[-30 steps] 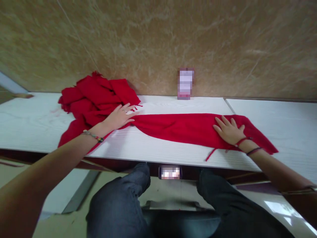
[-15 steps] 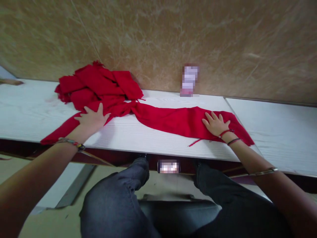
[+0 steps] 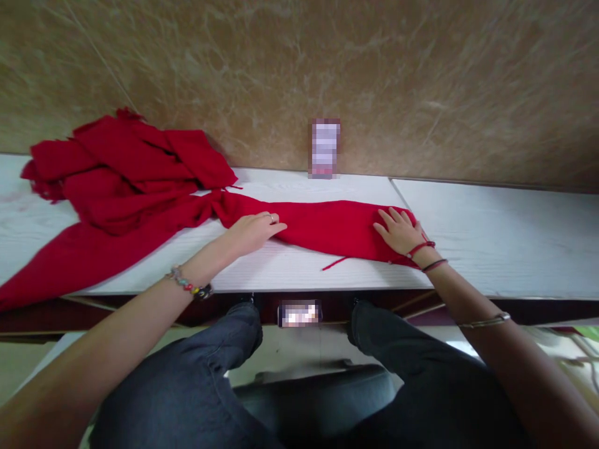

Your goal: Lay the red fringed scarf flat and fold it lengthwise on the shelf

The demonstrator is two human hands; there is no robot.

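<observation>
A red scarf [image 3: 322, 227] with loose threads and fringe lies along the white table, narrowing to a twist near its middle. Its left part is a rumpled heap [image 3: 126, 168], with one tail reaching down to the table's front edge. My right hand [image 3: 400, 234] rests palm down on the flattened right end, fingers spread. Over the scarf's near edge, just right of the twist, is my left hand [image 3: 255, 232]. Its fingers point right, partly foreshortened, and the thumb stands apart; no cloth shows pinched between them.
A brown marbled wall [image 3: 374, 75] rises behind the white table [image 3: 491, 243]. Two blurred-out items are in view: one upright against the wall [image 3: 324, 148], another below the table edge [image 3: 299, 313]. My legs [image 3: 173, 386] are under the front edge.
My left hand has moved right from the scarf's left tail to its right stretch. My right hand stays on the right end. The view has shifted, so the heap appears farther left.
</observation>
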